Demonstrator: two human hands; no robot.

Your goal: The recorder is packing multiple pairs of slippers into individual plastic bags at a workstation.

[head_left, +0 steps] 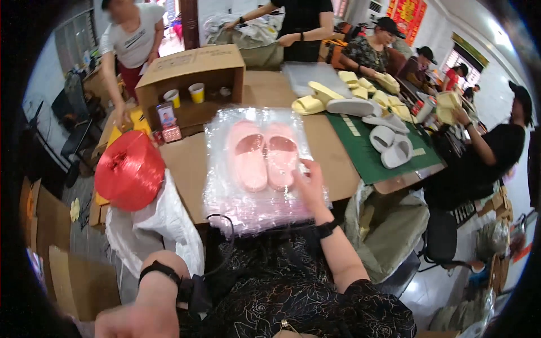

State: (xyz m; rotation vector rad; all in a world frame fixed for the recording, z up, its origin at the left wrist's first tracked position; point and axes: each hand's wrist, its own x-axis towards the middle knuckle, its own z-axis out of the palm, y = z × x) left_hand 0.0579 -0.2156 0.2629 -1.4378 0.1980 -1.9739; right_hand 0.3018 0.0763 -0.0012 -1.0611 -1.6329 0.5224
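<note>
A pair of pink slide slippers (251, 163) lies side by side on a stack of clear plastic bags (220, 205) in front of me. They look as if they are inside or beneath the top bag's film; I cannot tell which. My right hand (310, 188) rests at the right slipper's outer side, thumb and fingers apart, touching the plastic near its heel. Down at the lower left, away from the bags, my left hand (135, 322) is smeared by motion, and its fingers cannot be made out.
A red roll of plastic twine (129, 170) stands at the left above a white sack (180, 217). An open cardboard box (191, 59) holds cups. Yellow slippers (309, 104) and white slippers (391, 149) lie right, on and near a green mat (352, 152). Several people work around the table.
</note>
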